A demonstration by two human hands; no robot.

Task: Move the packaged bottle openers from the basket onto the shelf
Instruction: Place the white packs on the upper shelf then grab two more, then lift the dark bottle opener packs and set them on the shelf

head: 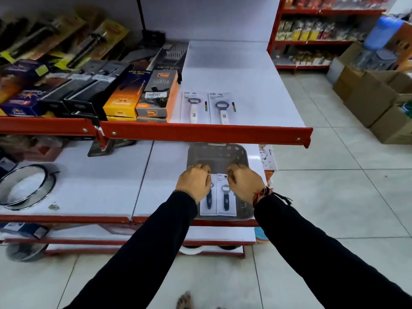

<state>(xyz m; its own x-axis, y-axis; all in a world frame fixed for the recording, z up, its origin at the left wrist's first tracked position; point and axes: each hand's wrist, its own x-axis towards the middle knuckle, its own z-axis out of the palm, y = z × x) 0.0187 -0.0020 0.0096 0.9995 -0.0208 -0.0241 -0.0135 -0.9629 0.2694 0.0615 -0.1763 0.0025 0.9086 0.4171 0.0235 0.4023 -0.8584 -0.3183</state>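
Both hands, left and right, pinch one opener pack each over the basket, ready for lifting shelfward.

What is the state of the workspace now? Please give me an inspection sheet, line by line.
Surface: upper shelf, right part bare.
Job's things: two white-handled openers on upper shelf; two dark-handled openers in grey basket on lower shelf.
Clutter: boxed goods on the shelf's left part; metal ring below.
Grippers: left hand and right hand each pinch a package top.
Cables: nothing seen.
Surroundings: cardboard boxes on tiled floor.
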